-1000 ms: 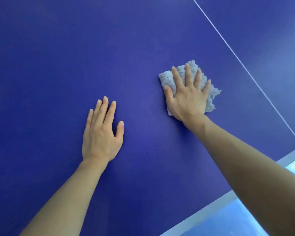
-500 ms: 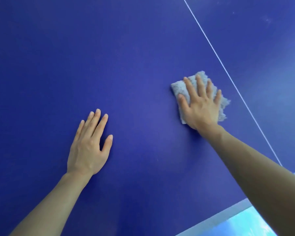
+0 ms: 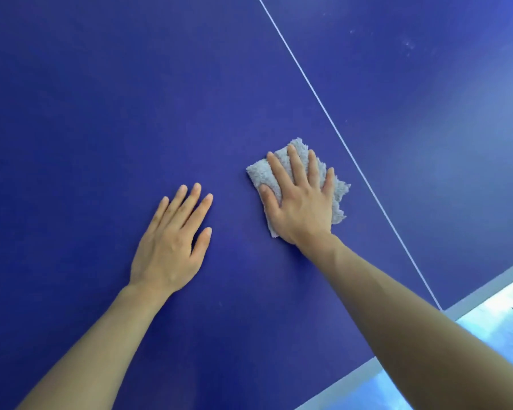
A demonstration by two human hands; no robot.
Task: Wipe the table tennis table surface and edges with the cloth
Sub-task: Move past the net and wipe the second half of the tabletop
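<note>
The dark blue table tennis table (image 3: 101,113) fills nearly the whole view. A small grey fluffy cloth (image 3: 261,173) lies folded on it, just left of the thin white centre line (image 3: 332,125). My right hand (image 3: 302,202) presses flat on the cloth with straight, spread fingers and covers most of it. My left hand (image 3: 172,241) rests flat on the bare surface a short way left of the cloth, fingers straight and close together.
The table's pale grey edge (image 3: 486,291) runs diagonally across the lower right corner. Beyond it lies a bright, bluish floor (image 3: 501,329). A few faint whitish smudges (image 3: 409,45) mark the surface at the upper right, past the centre line.
My right hand has slid the cloth toward me and nearer to my left hand. The view has shifted, and both hands now sit lower in it.
</note>
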